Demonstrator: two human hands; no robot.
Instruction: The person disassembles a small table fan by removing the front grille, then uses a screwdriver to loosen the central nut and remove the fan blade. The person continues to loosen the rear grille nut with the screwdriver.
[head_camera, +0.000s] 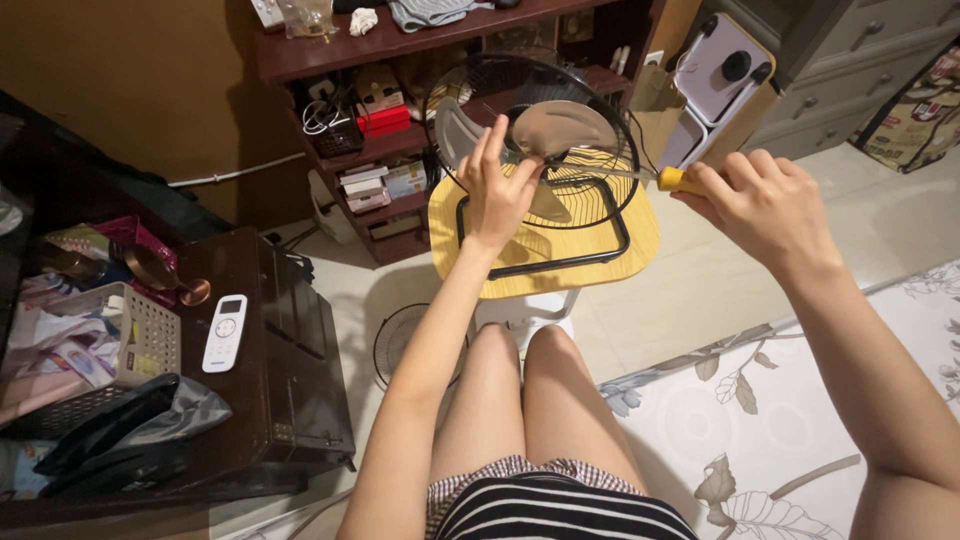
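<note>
A small fan with a black wire cage (600, 190) and pale grey blades (565, 125) stands on a round yellow wooden stool (560, 265) in front of my knees. My left hand (497, 190) pinches the fan at the blade hub. My right hand (760, 205) grips a screwdriver (672, 179) by its yellow handle, and the metal shaft runs left to the hub. A detached round wire grille (400, 340) lies on the floor under the stool, partly hidden by my left arm.
A dark wooden box table (290, 340) at the left carries a white remote (224, 332), a basket of clutter and a dark bag. Brown shelves (380, 140) stand behind the fan. A floral mattress (760, 420) lies at the right, drawers at the far right.
</note>
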